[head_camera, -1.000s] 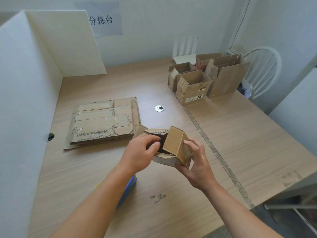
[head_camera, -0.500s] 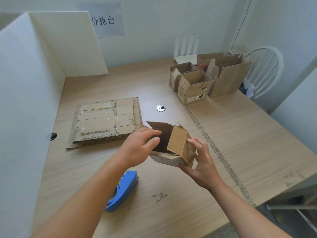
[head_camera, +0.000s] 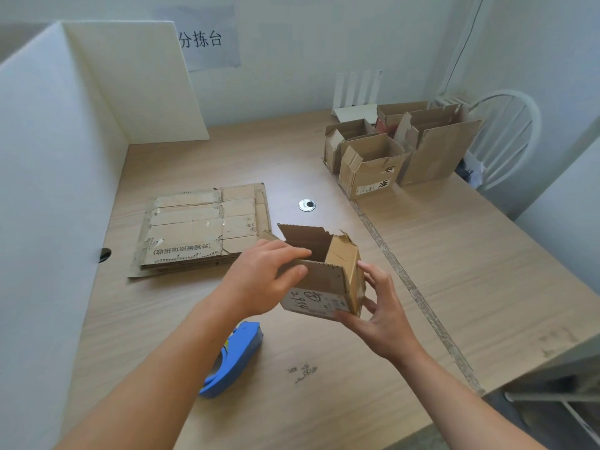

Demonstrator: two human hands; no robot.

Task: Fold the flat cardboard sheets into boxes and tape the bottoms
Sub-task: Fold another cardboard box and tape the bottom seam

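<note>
Box (head_camera: 324, 280) turned more upright, gripped between both hands' fingers (head_camera: 293, 271).

both hands (head_camera: 324, 293) gripping open cardboard box (head_camera: 328, 277) above table (head_camera: 454, 254)

Matt cardboard box (head_camera: 324, 280), wood-grain table (head_camera: 470, 254)

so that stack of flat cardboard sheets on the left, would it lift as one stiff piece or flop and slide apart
The stack of flat cardboard sheets is loose, with uneven edges, so layers would probably slide apart. The creased panels would likely bend at the folds. It probably weighs little; the torn edges look fragile.
</note>
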